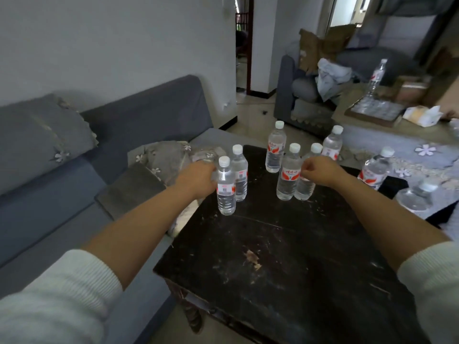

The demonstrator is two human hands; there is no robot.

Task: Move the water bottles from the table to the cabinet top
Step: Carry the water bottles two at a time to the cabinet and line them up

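Bottles [288, 175] wear red-white labels, writing unreadable; both hands' grip unclear.

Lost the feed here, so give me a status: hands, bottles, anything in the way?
Left hand gripping front-left clear plastic water bottle. Right hand curled against a bottle in the middle pair, grip unclear. All bottles upright on the scratched black table. Nothing blocking.

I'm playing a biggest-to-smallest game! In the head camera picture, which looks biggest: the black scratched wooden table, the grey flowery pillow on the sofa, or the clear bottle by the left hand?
1. Black scratched wooden table.
2. Grey flowery pillow.
3. Clear plastic water bottle with white cap.
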